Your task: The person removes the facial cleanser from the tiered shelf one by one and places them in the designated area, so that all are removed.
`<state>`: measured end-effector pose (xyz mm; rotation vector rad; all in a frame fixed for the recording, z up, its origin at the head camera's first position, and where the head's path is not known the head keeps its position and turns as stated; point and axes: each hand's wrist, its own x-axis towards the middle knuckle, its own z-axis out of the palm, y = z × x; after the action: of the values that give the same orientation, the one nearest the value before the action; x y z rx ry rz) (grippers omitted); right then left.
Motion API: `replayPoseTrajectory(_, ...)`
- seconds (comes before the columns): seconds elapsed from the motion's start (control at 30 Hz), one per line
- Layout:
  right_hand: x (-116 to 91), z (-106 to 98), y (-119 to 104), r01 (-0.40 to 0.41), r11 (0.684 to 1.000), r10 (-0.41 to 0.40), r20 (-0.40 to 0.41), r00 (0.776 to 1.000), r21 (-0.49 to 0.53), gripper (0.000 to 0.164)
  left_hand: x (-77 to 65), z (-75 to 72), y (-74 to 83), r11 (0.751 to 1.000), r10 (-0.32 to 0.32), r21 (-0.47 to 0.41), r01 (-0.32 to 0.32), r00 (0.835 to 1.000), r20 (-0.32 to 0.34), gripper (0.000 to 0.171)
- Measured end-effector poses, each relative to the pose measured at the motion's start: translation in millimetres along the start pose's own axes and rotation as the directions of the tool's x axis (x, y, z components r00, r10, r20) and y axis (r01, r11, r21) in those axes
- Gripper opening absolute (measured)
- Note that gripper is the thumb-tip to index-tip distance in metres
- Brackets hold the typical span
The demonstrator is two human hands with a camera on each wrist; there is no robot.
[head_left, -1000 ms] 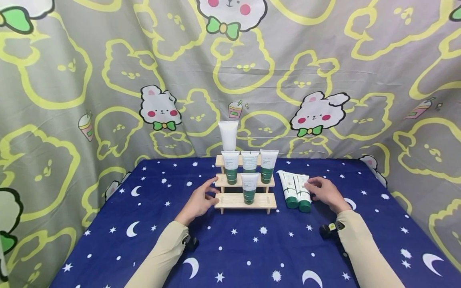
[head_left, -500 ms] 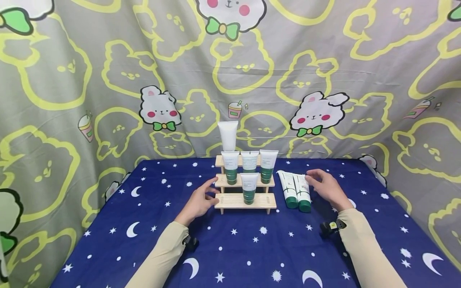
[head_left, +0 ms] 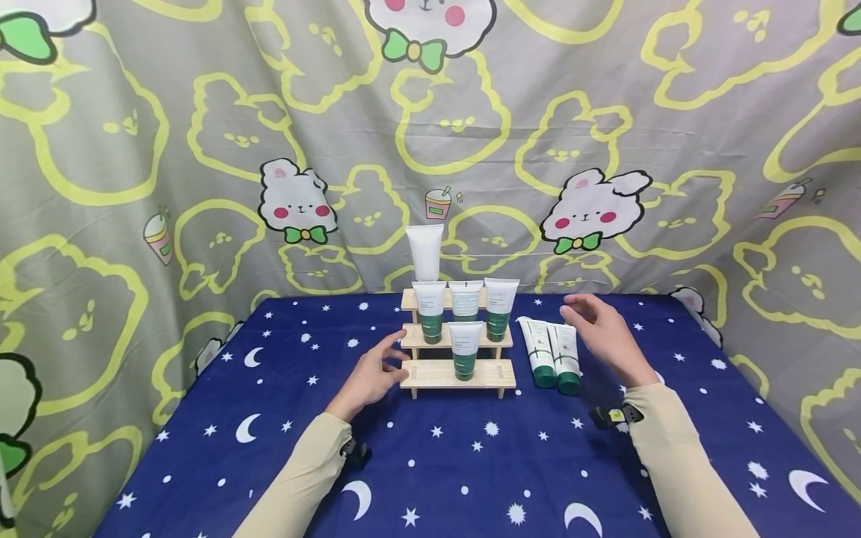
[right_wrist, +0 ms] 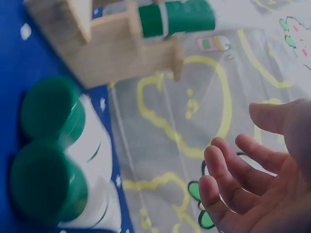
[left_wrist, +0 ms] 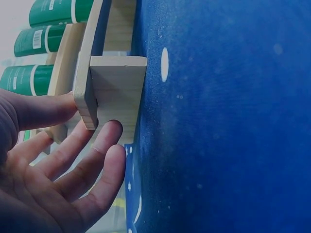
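Observation:
My left hand (head_left: 370,377) touches the left end of a three-step wooden display stand (head_left: 430,375), fingers loosely bent and spread. In the left wrist view its thumb rests on the bottom step's end. On the stand, a white-and-green squeeze tube (head_left: 465,351) stands on the bottom step. Three more squeeze tubes (head_left: 498,308) line the middle step, and a plain-looking white tube (head_left: 425,252) rises from the top one. To the right, two squeeze tubes (head_left: 566,355) lie side by side, green caps toward me. My right hand (head_left: 605,336) hovers beside them, holding nothing, fingers relaxed.
A dark blue cloth (head_left: 323,478) with white stars and moons covers the table. Behind and at both sides hangs a grey curtain (head_left: 363,119) printed with yellow outlines and white rabbits. Each wrist carries a small black camera (head_left: 608,417).
My right hand has come off the right-hand lying tube and moved up and slightly away from it. The left hand keeps its place at the stand, and the tubes have not moved.

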<state>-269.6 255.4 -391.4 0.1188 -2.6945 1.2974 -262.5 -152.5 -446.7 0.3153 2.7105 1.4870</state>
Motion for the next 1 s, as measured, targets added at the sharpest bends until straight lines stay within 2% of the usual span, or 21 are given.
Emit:
replayPoseTrajectory(0.23, 9.0, 2.3, -30.0, 0.101, 0.995, -0.1, -0.04, 0.994, 0.026, 0.056, -0.5, -0.2, -2.3, 1.0, 0.0, -0.003, 0.0, 1.0, 0.004, 0.076)
replayPoseTrajectory(0.4, 18.5, 6.1, -51.5, 0.139, 0.99, -0.137, -0.05, 0.989, 0.036, 0.054, -0.4, -0.4, -2.5, 1.0, 0.001, -0.009, -0.001, 1.0, 0.001, 0.076)
replayPoseTrajectory(0.67, 32.0, 11.9, -86.6, 0.189, 0.982, -0.189, -0.01, 0.982, 0.007, 0.052, -0.8, -0.6, -1.6, 1.0, 0.002, -0.002, -0.002, 1.0, 0.009, 0.075)
replayPoseTrajectory(0.83, 40.9, 15.7, -106.4, 0.225, 0.974, -0.225, 0.004, 0.974, 0.01, 0.049, -0.1, -0.6, -1.9, 1.0, -0.007, -0.003, 0.007, 1.0, 0.01, 0.076)
replayPoseTrajectory(1.0, 47.2, 22.4, -122.0, 0.248, 0.968, -0.249, 0.048, 0.967, 0.026, 0.052, 0.2, 0.1, -1.8, 1.0, 0.001, -0.006, -0.001, 1.0, 0.008, 0.076)
